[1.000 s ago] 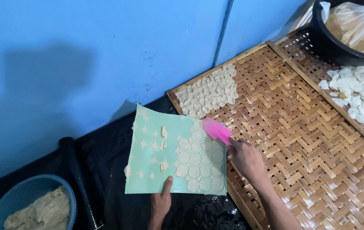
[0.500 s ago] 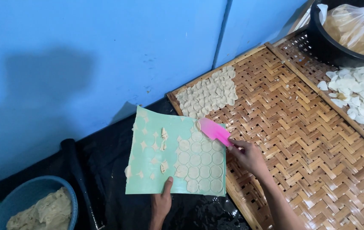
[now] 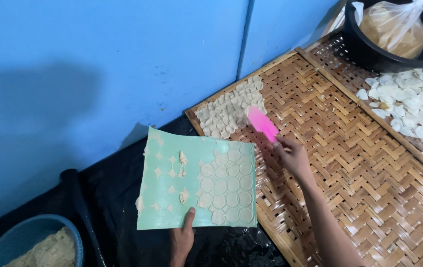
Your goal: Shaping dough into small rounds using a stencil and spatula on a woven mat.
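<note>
Item: pale green sheet point(image 3: 199, 185), dough rounds on right half, scraps on left.
Our left hand point(image 3: 181, 240) pinches sheet at near edge, over black cover point(image 3: 117, 198) beside woven tray point(image 3: 350, 163).
Our right hand point(image 3: 294, 158) wrapped round pink scraper point(image 3: 262, 123).
Scraper long axis diagonal; blade points up-left toward laid rounds point(image 3: 228, 106).
Handling, our judgement: keep blade flat, slide under each round, sheet tilted trayward.

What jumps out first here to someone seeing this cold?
The bright pink spatula in the right hand, raised over the woven bamboo tray beside a patch of pale dough discs at the tray's near-wall corner. Next, the mint-green sheet in the centre, gripped at its bottom edge by the left hand, its right half covered in rows of round dough cutouts.
</note>
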